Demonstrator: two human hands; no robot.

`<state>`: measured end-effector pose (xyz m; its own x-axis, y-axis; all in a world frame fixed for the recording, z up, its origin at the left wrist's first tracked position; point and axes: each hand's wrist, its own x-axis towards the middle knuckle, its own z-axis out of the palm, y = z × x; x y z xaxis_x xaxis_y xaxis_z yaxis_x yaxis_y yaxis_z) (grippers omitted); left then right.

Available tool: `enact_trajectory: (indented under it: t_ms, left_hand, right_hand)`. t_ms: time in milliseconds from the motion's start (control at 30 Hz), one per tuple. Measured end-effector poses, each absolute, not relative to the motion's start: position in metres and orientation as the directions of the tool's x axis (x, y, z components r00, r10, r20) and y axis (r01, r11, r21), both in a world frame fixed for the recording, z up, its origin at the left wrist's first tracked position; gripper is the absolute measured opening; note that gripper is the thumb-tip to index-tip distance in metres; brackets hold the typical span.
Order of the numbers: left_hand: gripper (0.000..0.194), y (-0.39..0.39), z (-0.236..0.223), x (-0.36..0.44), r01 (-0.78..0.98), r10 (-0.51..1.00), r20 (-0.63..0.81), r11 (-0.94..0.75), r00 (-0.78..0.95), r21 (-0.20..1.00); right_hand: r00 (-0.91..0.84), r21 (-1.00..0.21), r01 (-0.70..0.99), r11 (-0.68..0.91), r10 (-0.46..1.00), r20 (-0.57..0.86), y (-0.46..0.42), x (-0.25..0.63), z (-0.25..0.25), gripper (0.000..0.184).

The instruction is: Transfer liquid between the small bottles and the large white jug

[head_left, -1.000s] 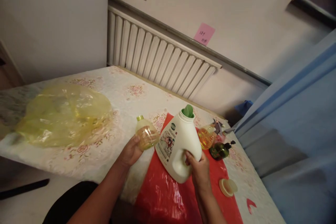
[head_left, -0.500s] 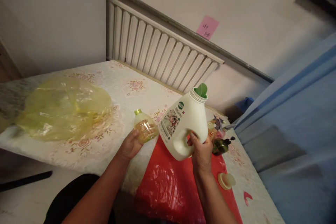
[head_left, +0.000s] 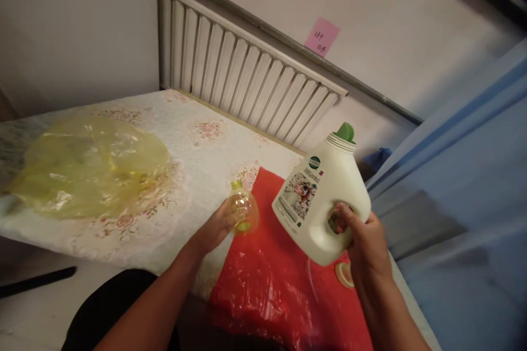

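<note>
My left hand [head_left: 218, 225] is closed around a small clear yellowish plastic bottle [head_left: 244, 209], its neck pointing up and its base tipped toward me. My right hand [head_left: 368, 241] grips a large cream laundry detergent jug [head_left: 325, 192] by its handle, the thumb showing through the handle hole. A green pour spout [head_left: 345, 131] stands in the jug's mouth, with no cap on it. Both containers are held above a red plastic bag [head_left: 267, 279] lying flat on the table. A pale round cap [head_left: 345, 274] lies on the bag's right side, partly behind my right wrist.
A puffed yellow plastic bag [head_left: 94, 170] covers the left part of the flowered tablecloth [head_left: 209, 162]. Behind the table are a white radiator [head_left: 247, 66] and a pink note [head_left: 322, 37]. A blue curtain [head_left: 465, 203] hangs along the right side.
My right hand has carried the jug to the right, away from the bottle, and it now hides the small items behind it. The bottle has shifted right and turned its base toward me.
</note>
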<state>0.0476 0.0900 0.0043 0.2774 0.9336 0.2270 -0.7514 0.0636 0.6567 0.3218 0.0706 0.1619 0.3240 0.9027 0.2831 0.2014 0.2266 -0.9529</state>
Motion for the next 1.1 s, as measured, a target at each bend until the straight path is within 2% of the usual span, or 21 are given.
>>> enact_trajectory:
  t_ms: [133,300,467,600,767,967,1100]
  left_hand:
    - [0.063,0.086,-0.002,0.064,-0.661,0.915,0.214,0.074,0.343,0.746]
    - [0.068,0.078,-0.002,0.082,-0.602,0.87,0.241,0.077,0.429,0.795]
    - [0.073,0.075,-0.01,0.093,-0.418,0.862,0.238,-0.034,0.448,0.908]
    - [0.079,0.074,-0.026,0.1,-0.264,0.901,0.207,-0.108,0.382,0.958]
    - [0.079,0.072,-0.032,0.106,-0.157,0.929,0.211,-0.17,0.304,0.973]
    - [0.077,0.07,-0.028,0.107,-0.086,0.925,0.194,-0.176,0.327,0.981]
    - [0.075,0.07,-0.032,0.108,-0.116,0.923,0.245,-0.22,0.298,0.969]
  right_hand:
    - [0.261,-0.948,0.275,0.159,0.937,0.233,0.059,0.353,0.179,0.028]
    - [0.22,-0.886,0.463,0.001,0.968,0.116,0.047,0.396,0.188,0.034]
    - [0.135,-0.799,0.601,-0.035,0.989,0.058,0.034,0.425,0.194,0.033]
    - [0.023,-0.774,0.633,-0.021,1.0,-0.009,0.022,0.433,0.203,0.034]
    - [-0.051,-0.79,0.612,-0.036,0.995,-0.085,0.011,0.436,0.212,0.057]
    - [-0.057,-0.748,0.658,-0.084,0.985,-0.161,0.005,0.434,0.226,0.056]
    - [-0.059,-0.737,0.669,-0.097,0.982,-0.182,0.002,0.425,0.236,0.056]
